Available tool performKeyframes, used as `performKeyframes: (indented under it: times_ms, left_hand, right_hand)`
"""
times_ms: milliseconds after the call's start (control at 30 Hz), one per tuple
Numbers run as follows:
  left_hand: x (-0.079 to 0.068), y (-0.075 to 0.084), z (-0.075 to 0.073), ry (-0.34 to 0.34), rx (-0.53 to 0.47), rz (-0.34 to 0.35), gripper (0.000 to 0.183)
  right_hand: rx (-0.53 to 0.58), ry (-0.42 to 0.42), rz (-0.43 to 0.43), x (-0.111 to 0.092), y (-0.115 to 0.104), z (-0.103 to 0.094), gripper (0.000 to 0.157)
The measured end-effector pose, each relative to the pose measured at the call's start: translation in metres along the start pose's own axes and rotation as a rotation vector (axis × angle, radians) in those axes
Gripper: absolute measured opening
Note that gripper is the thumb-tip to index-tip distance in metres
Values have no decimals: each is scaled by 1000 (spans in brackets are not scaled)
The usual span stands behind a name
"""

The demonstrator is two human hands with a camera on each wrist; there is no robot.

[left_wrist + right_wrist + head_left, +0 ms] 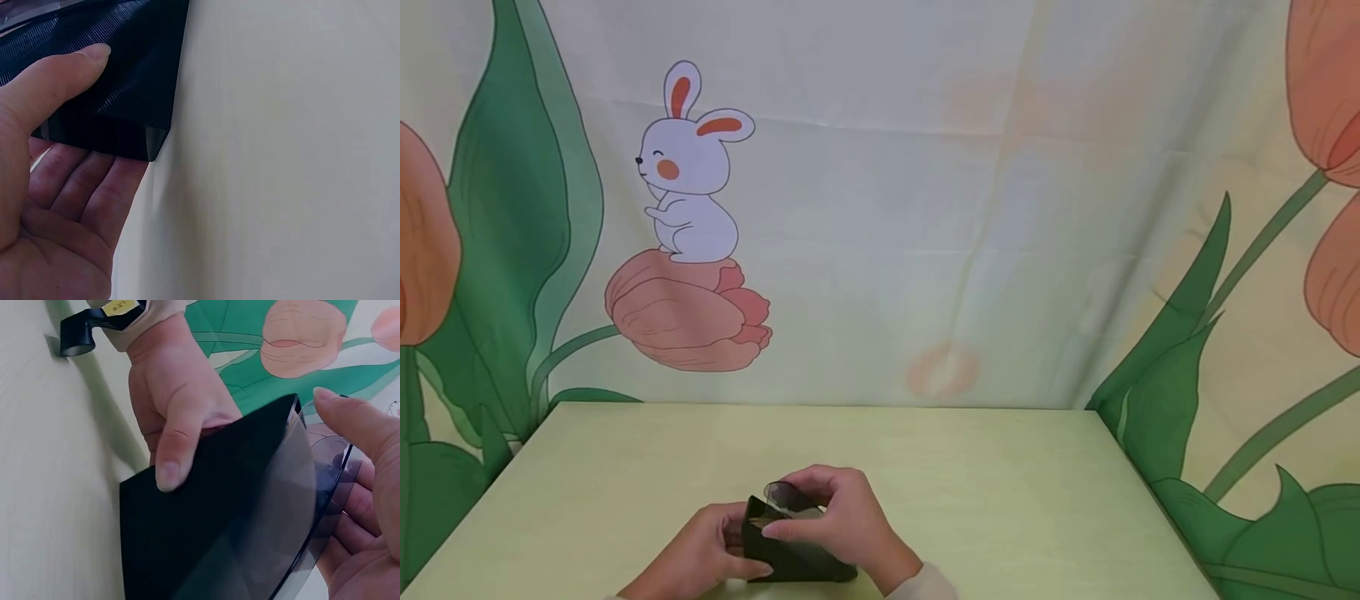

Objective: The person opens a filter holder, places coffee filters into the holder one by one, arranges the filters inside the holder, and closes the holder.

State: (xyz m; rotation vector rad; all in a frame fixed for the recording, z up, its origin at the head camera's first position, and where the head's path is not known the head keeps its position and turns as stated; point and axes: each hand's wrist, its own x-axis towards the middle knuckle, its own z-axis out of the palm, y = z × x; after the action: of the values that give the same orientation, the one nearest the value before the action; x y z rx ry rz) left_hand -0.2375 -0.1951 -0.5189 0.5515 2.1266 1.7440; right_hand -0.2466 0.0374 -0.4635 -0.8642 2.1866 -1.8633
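Note:
A black, sharp-edged glasses case (797, 562) stands near the front of the table with its opening upward. My left hand (700, 546) grips its left end, thumb on the near face and fingers around the far side; the left wrist view shows that thumb pressing the case's textured side (140, 69). At the opening, my right hand (853, 521) holds dark-lensed sunglasses (785, 496), partly inside the case. In the right wrist view, a tinted lens (292, 481) shows along the mouth, with the right fingers (359, 506) behind it. The sunglasses' lower part is hidden.
The pale yellow-green table (1000, 500) spreads around the hands. Behind it hangs a cloth backdrop (865, 208) printed with a rabbit and tulips. A black device with a yellow label (119, 307) is strapped at the left sleeve.

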Motion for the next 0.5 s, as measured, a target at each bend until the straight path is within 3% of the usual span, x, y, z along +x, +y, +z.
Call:
performKeyframes:
  times_ms: [500]
  left_hand:
    - [1,-1,-1,8,-12,-36,51]
  right_hand:
    - [-139,-40,44,1,10,9,39]
